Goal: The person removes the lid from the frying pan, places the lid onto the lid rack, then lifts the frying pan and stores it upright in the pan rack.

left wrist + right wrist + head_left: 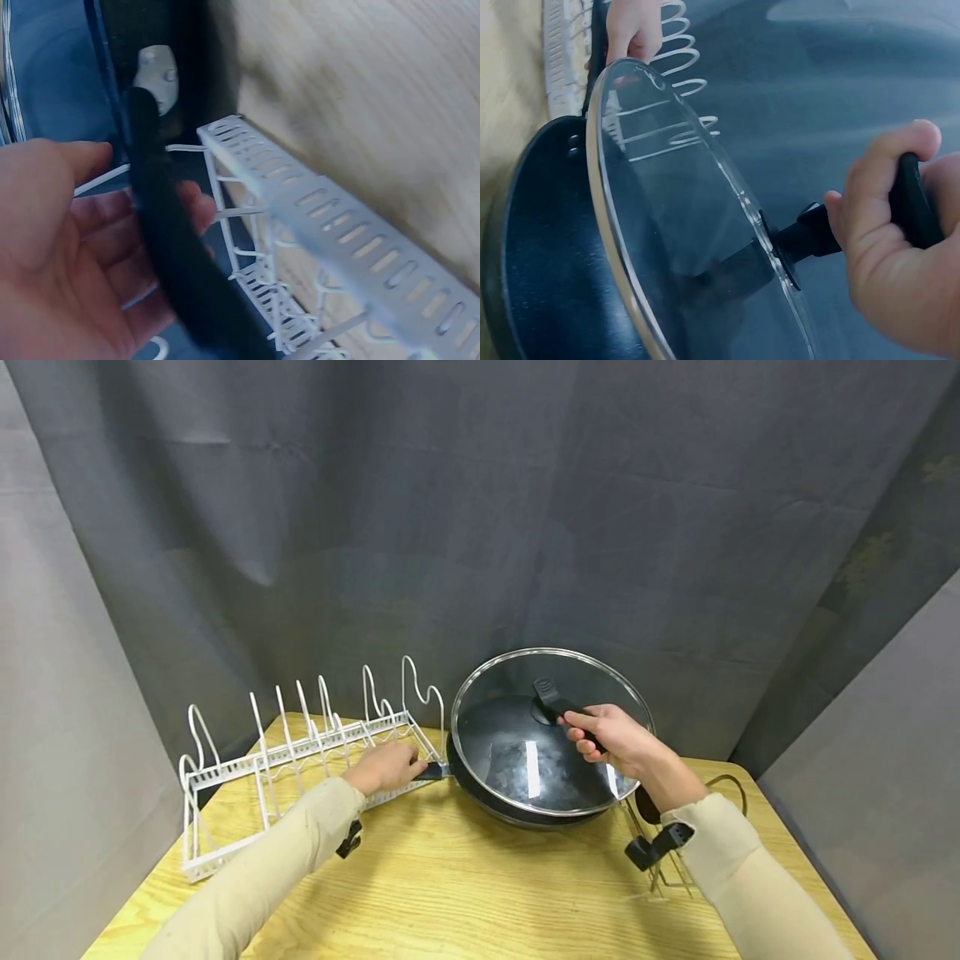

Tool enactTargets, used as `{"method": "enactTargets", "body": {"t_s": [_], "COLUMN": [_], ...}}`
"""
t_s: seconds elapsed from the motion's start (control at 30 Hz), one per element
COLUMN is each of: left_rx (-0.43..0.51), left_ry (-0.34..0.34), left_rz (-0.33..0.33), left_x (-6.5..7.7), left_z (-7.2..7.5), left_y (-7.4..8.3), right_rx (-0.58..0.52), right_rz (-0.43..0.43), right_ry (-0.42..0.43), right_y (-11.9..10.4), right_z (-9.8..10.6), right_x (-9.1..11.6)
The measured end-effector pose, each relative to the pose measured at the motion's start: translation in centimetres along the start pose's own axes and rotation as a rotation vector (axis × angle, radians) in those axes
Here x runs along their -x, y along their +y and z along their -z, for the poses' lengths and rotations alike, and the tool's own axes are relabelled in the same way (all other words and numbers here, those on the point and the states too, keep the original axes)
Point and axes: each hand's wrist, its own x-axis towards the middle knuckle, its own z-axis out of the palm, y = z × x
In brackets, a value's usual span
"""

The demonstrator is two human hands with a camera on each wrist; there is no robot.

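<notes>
A black frying pan [555,247] with a long black handle [169,232] stands on the table. My left hand [384,766] is at that handle, its fingers curled round the underside in the left wrist view. The thumb lies along the near side. Over the pan is a clear glass lid [495,739] with a metal rim and a black knob handle. My right hand [611,739] grips the lid's handle [915,202]. In the right wrist view the lid is tilted, with a gap between it and the pan's inside.
Left of the pan, a white wire rack [225,768] with upright loops lies beside the pan handle. A small wire stand [678,868] with something dark in it is partly behind my right forearm. Grey curtains [480,527] hang behind the wooden table [480,893].
</notes>
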Motion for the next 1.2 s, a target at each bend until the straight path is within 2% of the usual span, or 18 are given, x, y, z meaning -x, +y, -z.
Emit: {"method": "enactTargets", "body": {"t_s": [0.1,0.33,0.53,0.67,0.8,1.0,1.2], "left_rx": [-0.028,-0.072,-0.069,-0.071,-0.089,-0.06,-0.038], "left_ry": [0.034,0.117,0.092,0.076,0.096,0.093,0.08], "left_rz": [-0.025,-0.134,-0.156,-0.163,-0.192,-0.203,-0.198], "left_x": [-0.1,-0.4,-0.3,-0.1,-0.1,0.1,0.3], "left_z": [0.7,2.5,3.3,3.1,2.8,2.5,1.1], "left_y": [0.5,2.4,4.8,6.1,7.3,9.3,11.2], "right_rx": [0.013,0.066,0.093,0.125,0.165,0.221,0.25], "right_rz": [0.018,0.077,0.089,0.107,0.129,0.139,0.187], "right_ry": [0.009,0.038,0.075,0.095,0.124,0.187,0.221], "right_y": [-0.6,-1.6,-1.3,-0.9,-0.9,-1.1,-0.8], "right_z": [0.2,0.5,0.9,1.4,2.1,3.0,4.2], "right_x": [0.8,2.8,4.7,6.2,7.7,10.4,12.5]}}
